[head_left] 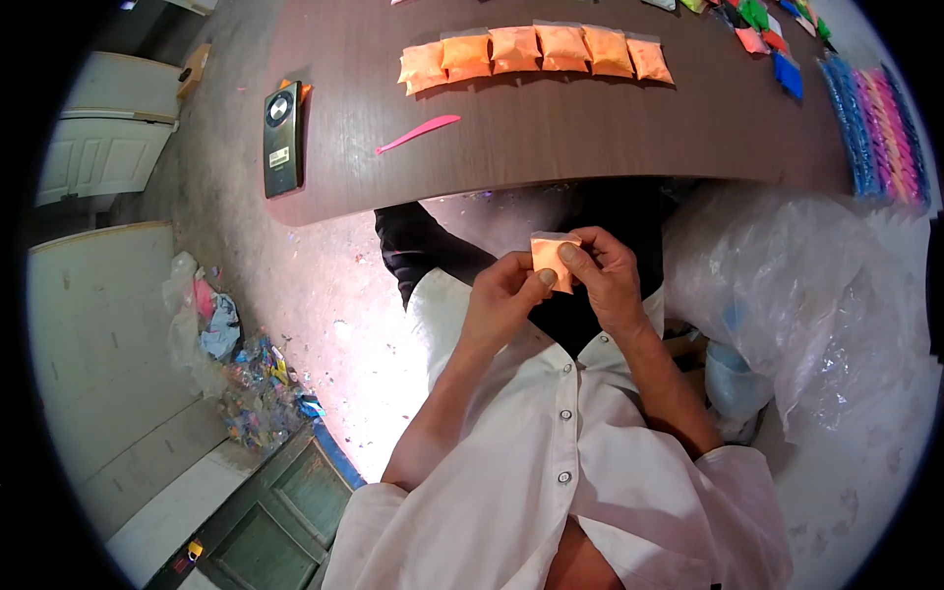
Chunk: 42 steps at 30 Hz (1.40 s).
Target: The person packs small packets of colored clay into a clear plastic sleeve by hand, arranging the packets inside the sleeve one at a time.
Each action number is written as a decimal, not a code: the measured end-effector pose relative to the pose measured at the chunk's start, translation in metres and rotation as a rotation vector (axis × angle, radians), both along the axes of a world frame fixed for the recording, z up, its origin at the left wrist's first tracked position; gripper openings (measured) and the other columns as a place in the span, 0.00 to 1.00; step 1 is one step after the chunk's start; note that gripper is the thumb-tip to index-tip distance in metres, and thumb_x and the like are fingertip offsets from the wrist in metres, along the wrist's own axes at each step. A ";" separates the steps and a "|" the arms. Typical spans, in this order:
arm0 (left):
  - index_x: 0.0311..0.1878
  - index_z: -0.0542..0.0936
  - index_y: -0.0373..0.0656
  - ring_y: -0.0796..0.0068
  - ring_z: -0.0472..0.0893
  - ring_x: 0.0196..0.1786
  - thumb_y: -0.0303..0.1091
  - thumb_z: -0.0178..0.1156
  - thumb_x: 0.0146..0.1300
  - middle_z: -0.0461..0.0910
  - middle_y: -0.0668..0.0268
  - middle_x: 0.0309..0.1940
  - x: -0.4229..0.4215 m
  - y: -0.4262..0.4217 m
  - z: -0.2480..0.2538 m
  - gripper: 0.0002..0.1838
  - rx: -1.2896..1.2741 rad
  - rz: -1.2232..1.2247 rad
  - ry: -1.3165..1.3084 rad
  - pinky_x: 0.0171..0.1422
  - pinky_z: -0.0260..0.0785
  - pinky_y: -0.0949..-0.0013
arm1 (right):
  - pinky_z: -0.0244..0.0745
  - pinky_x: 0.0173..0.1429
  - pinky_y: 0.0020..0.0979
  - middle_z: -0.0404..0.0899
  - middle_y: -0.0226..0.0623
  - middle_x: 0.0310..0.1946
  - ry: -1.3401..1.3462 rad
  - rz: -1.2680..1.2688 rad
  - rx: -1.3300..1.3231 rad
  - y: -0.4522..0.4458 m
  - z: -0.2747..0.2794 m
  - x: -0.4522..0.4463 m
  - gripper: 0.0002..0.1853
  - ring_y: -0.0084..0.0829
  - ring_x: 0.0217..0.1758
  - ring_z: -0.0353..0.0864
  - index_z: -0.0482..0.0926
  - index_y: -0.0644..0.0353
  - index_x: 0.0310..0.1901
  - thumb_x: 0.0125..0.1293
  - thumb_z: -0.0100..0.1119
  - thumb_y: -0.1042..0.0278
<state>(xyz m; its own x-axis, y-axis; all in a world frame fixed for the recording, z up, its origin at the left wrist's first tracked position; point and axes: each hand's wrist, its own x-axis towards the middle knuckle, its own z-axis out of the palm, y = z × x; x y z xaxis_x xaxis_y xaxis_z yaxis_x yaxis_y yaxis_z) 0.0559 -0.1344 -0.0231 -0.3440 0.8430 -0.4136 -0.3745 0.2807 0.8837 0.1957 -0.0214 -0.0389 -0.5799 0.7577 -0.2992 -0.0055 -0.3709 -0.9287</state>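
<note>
A small clear packet of orange material [551,258] is pinched between both hands above the lap, below the table's front edge. My left hand [508,295] grips its lower left side, thumb on the front. My right hand [607,278] holds its right side, thumb pressed near the middle. Some of the fingers behind the packet are hidden. On the brown table [590,133], a row of several similar orange packets [514,49] lies near the far side. A pink plastic knife [418,133] rests on the table in front of the row's left end.
A dark phone [282,140] lies at the table's left edge. Colourful packets [787,74] and braided blue and pink strips [875,133] are at the right. Large clear plastic bags [787,285] fill the area below right. Plastic litter [264,393] lies on the left floor.
</note>
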 end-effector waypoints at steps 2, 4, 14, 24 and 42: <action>0.53 0.83 0.33 0.83 0.81 0.40 0.42 0.69 0.77 0.87 0.67 0.39 -0.001 -0.002 -0.002 0.18 0.010 0.004 0.036 0.45 0.75 0.75 | 0.78 0.42 0.22 0.83 0.27 0.37 -0.006 0.027 0.006 0.000 0.003 0.002 0.11 0.17 0.38 0.80 0.84 0.62 0.50 0.77 0.68 0.63; 0.53 0.83 0.33 0.83 0.82 0.39 0.42 0.69 0.77 0.86 0.67 0.39 -0.003 -0.002 -0.004 0.18 0.023 0.006 0.071 0.45 0.75 0.75 | 0.78 0.42 0.22 0.84 0.27 0.37 -0.012 0.053 0.015 -0.001 0.005 0.002 0.12 0.16 0.38 0.80 0.84 0.63 0.51 0.77 0.68 0.63; 0.52 0.83 0.33 0.83 0.82 0.38 0.42 0.70 0.76 0.87 0.68 0.38 0.005 0.002 0.000 0.18 -0.020 0.041 0.023 0.44 0.76 0.75 | 0.79 0.43 0.21 0.86 0.30 0.41 0.070 0.000 -0.057 -0.006 -0.003 0.000 0.13 0.17 0.40 0.82 0.83 0.64 0.55 0.78 0.68 0.64; 0.53 0.84 0.33 0.83 0.82 0.37 0.39 0.71 0.75 0.89 0.67 0.39 0.003 0.003 -0.007 0.17 0.000 0.038 0.036 0.44 0.75 0.77 | 0.78 0.44 0.20 0.86 0.29 0.42 0.080 0.026 -0.108 -0.003 0.001 0.003 0.12 0.15 0.40 0.81 0.84 0.64 0.54 0.77 0.68 0.65; 0.52 0.85 0.33 0.81 0.84 0.40 0.34 0.71 0.74 0.89 0.66 0.40 0.003 0.000 -0.001 0.13 0.015 0.091 0.001 0.46 0.77 0.74 | 0.78 0.43 0.21 0.86 0.29 0.43 0.085 0.027 -0.104 -0.006 -0.002 0.003 0.10 0.15 0.39 0.81 0.83 0.65 0.54 0.78 0.65 0.69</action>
<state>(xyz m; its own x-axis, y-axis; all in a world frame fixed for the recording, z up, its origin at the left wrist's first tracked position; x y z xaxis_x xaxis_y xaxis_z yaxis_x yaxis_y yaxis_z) 0.0588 -0.1342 -0.0244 -0.4198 0.8143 -0.4007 -0.3967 0.2325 0.8880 0.1990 -0.0277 -0.0407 -0.6260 0.7093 -0.3241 -0.0712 -0.4658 -0.8820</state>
